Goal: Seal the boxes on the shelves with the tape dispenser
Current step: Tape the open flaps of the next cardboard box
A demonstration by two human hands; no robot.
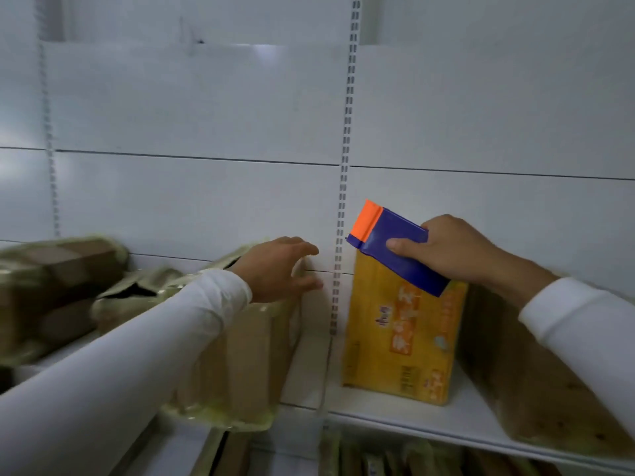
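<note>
Shelf (395,412): white and slick, and the boxes stand loose on it; in my judgement any box I lean on could slide toward the back panel or off the front lip.
Brown box (252,352): wrapped in glossy tape, standing under my left forearm; its far top edge looks blurred, so I cannot tell how square its flaps sit. If they gape, tape laid over them may wrinkle.
Yellow box (398,334): upright, just beside the slotted post, well apart from the brown box. It is tall and narrow, so a hard push from above could tip it.
Left hand (278,269): fingers spread and loosely bent over the brown box's far corner, holding nothing that I can see; if it doesn't steady the box, the box may shift.
Right hand (457,250): wrapped round the tape dispenser, thumb on its blue face.
Tape dispenser (395,249): tilted above the yellow box's top, orange end up; no tape end shows, so a lost tail might stall me.
</note>
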